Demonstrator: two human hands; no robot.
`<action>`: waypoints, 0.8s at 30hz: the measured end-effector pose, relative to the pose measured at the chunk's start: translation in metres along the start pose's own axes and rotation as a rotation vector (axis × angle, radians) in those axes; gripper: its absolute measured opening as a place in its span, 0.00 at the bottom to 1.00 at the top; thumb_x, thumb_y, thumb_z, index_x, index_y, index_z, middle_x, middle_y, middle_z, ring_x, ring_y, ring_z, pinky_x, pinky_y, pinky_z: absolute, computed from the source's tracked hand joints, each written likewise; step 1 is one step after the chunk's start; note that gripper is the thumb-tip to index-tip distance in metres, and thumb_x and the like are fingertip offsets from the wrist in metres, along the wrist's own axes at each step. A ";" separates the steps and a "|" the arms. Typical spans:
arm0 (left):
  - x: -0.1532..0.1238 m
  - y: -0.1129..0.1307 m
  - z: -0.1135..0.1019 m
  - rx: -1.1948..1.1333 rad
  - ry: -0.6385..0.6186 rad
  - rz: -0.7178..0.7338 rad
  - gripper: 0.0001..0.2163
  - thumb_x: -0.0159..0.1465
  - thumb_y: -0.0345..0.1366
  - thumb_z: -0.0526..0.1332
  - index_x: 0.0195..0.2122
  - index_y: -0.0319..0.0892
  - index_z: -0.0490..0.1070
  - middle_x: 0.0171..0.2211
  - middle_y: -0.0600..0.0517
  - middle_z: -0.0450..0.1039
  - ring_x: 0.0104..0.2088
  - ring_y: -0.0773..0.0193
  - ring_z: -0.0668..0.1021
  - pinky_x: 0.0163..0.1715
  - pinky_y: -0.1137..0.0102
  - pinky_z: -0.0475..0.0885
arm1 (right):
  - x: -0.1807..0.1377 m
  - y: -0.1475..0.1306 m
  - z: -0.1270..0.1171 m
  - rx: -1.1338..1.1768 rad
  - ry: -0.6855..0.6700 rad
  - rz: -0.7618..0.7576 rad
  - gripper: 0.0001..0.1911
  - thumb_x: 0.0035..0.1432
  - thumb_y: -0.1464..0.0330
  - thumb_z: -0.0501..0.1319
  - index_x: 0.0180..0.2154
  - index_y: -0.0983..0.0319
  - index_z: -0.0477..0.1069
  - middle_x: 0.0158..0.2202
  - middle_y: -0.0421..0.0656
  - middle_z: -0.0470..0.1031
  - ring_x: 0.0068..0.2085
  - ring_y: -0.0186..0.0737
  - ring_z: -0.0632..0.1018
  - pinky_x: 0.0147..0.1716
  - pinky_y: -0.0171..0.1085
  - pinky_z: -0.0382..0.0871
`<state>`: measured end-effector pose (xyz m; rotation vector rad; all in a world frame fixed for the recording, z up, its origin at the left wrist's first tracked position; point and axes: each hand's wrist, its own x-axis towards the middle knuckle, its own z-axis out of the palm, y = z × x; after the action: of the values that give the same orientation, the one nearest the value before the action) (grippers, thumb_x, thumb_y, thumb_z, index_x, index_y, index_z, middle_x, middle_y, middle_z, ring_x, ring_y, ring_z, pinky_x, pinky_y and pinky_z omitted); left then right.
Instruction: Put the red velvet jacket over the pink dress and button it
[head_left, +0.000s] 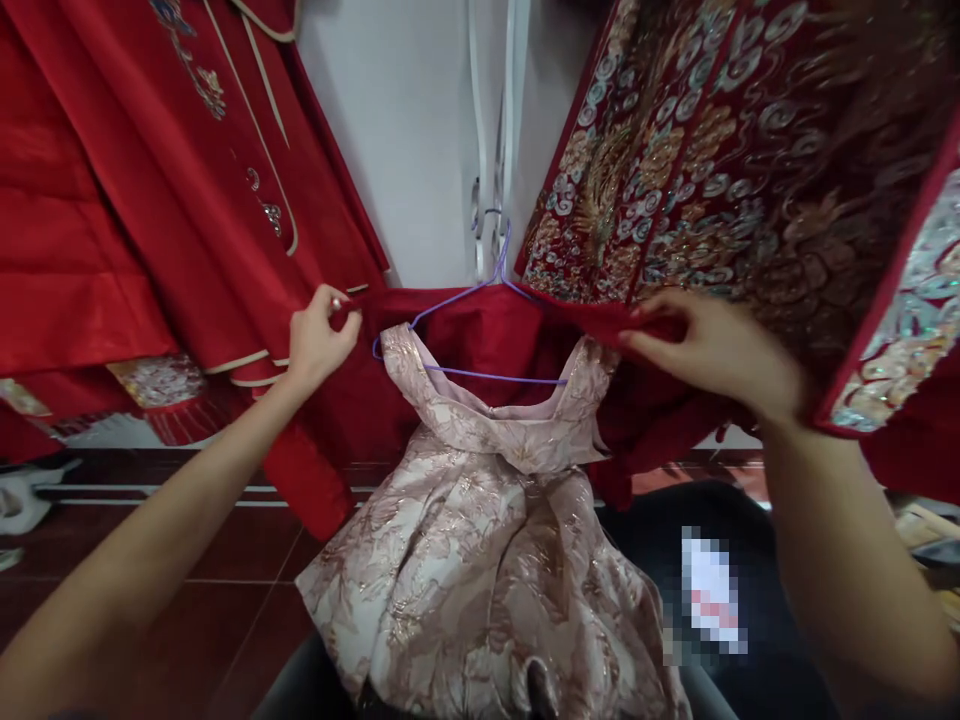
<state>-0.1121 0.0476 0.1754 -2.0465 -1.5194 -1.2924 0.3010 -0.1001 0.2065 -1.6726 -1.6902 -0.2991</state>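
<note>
Where the red cloth (480, 335) stretches level across the middle of the view, both hands hold it, one at each end. Left hand (321, 342): raised left of centre, forearm coming up from the lower left corner, fingers (335, 300) pinched together on the cloth's upper corner. Right hand (716, 352): at about the same height on the right, fingers (651, 338) closed over the cloth's top edge, palm turned down. The cloth hangs slack below the grip on both sides, a long fold dropping under the left hand toward the floor (225, 560).

In front of the cloth, between the two hands, hangs a pink dress (480, 540): pale brocade with a gold floral weave, the skirt flaring wide toward the bottom of the frame. Its shoulders sit on a purple hanger (480, 378), thin wire, whose hook catches on a white rack (491, 150) upright against the pale wall (405, 130). Neither hand touches the dress or the hanger.

Upper right: a dark red embroidered garment (720, 150), dense with gold and silver scrollwork, overhangs the right hand and lies against its wrist. Upper left: a plain red robe (187, 180) with cream piping and small ornate buttons, just beside the left hand. The floor is dark red tile with pale grout lines.
</note>
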 end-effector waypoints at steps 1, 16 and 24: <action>-0.011 0.005 -0.002 0.044 -0.090 0.027 0.14 0.61 0.42 0.54 0.45 0.42 0.68 0.37 0.49 0.76 0.37 0.57 0.78 0.41 0.67 0.69 | -0.003 0.001 0.004 -0.014 -0.138 -0.021 0.10 0.52 0.59 0.64 0.33 0.58 0.73 0.28 0.42 0.76 0.29 0.44 0.75 0.30 0.40 0.64; -0.064 0.143 0.049 -0.236 -0.524 0.247 0.05 0.65 0.38 0.54 0.40 0.45 0.66 0.24 0.51 0.73 0.25 0.56 0.78 0.27 0.68 0.66 | -0.034 -0.047 0.122 0.498 -0.334 -0.476 0.01 0.60 0.70 0.56 0.34 0.59 0.63 0.36 0.45 0.69 0.36 0.42 0.73 0.40 0.43 0.71; -0.077 0.119 0.049 -0.555 -0.376 0.158 0.09 0.58 0.32 0.64 0.38 0.44 0.67 0.37 0.51 0.75 0.37 0.62 0.79 0.39 0.68 0.73 | -0.040 -0.030 0.127 1.044 -0.237 -0.071 0.17 0.47 0.72 0.62 0.40 0.57 0.60 0.41 0.42 0.68 0.42 0.37 0.75 0.41 0.39 0.74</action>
<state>0.0125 -0.0151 0.1201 -2.8287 -1.1759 -1.4427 0.2265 -0.0551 0.1013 -0.8697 -1.6172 0.6785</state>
